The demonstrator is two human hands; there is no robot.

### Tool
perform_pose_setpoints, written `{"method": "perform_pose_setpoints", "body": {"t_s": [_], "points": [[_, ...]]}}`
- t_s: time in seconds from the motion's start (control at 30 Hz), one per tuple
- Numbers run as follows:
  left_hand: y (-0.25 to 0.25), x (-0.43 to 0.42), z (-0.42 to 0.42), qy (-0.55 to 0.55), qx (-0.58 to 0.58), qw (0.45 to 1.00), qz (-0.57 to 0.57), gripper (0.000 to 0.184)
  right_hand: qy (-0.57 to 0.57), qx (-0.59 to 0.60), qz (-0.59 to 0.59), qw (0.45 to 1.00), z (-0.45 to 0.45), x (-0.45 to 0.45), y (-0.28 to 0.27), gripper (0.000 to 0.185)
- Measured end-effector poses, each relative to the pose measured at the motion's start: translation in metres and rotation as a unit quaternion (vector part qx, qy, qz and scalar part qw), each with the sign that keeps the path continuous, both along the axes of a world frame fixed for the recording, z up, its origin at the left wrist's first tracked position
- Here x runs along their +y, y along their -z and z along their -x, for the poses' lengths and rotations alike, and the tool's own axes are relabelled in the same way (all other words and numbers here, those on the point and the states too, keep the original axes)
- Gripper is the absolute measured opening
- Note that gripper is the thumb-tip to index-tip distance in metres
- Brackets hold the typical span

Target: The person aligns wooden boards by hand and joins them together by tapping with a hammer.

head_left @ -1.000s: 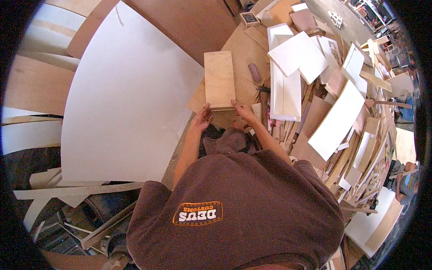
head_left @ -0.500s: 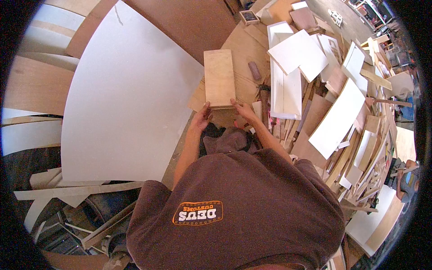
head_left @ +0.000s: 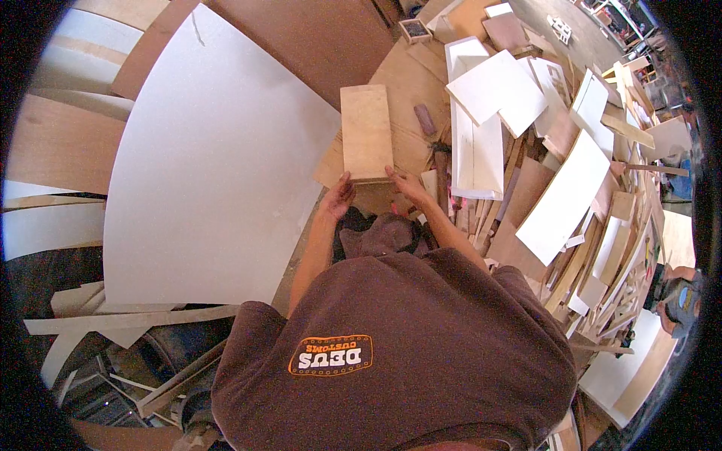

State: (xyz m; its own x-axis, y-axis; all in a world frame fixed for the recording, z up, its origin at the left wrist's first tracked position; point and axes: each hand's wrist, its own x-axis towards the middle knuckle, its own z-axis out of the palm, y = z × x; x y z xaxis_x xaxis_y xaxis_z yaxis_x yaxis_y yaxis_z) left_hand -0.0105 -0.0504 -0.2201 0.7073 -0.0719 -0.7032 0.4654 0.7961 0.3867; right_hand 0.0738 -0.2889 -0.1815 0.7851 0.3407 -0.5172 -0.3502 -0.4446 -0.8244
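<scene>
A rectangular light-wood box [head_left: 366, 129], or thick block, lies lengthwise ahead of me with its near end toward my body. My left hand [head_left: 338, 197] grips its near left corner, and my right hand [head_left: 407, 185] has the near right corner, thumb on the top edge. The undersides of the fingers are hidden. Beneath the box is a brown board [head_left: 410, 83]. To its right on that board rests a short dark brown block or roll [head_left: 425, 119].
A large white panel [head_left: 210, 165] spreads on the left. White boards [head_left: 481, 143] and a heap of wood offcuts [head_left: 602, 263] fill the right. A small open box with dark contents [head_left: 415, 30] stands at the back. Another person [head_left: 678, 301] is partly visible at the far right.
My hands and the wooden box stay almost where they were. At the far right edge, the other person has shifted slightly.
</scene>
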Motion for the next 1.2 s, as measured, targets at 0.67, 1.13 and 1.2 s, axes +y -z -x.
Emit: {"method": "perform_pose_setpoints", "body": {"t_s": [0.67, 1.13, 1.2], "points": [[0.006, 0.007, -0.004, 0.014, -0.013, 0.995, -0.102, 0.069, -0.001, -0.038, 0.009, 0.999, 0.003, 0.003, -0.015, 0.094], [-0.119, -0.042, -0.068, 0.106, -0.207, 0.569, -0.789, 0.042, -0.029, -0.043, 0.030, 0.998, 0.002, 0.004, -0.020, 0.094], [-0.128, -0.050, -0.078, 0.149, -0.222, 0.611, -0.745, 0.041, -0.031, -0.037, 0.040, 0.998, 0.001, 0.003, -0.018, 0.093]]}}
